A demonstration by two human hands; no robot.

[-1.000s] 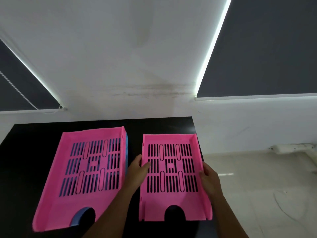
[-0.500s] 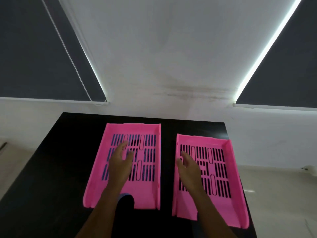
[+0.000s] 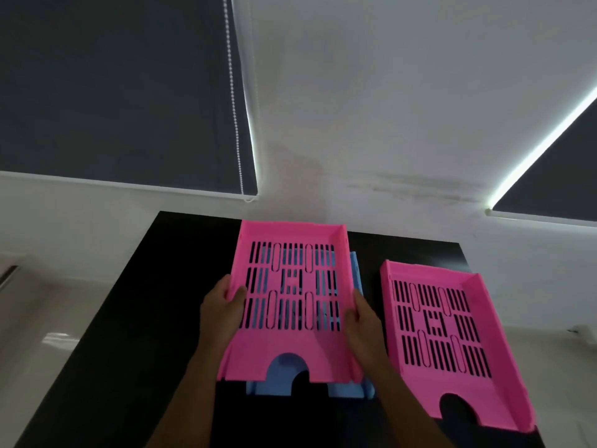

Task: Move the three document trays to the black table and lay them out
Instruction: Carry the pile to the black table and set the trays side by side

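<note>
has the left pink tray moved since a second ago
Yes. The left pink tray is now gripped by the left hand and right hand and raised off the blue tray; the right pink tray stays on the table.

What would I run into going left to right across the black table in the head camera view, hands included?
Bare black table → left hand → pink tray held by both hands, with the blue tray under it → right hand → second pink tray lying flat near the table's right edge.
</note>
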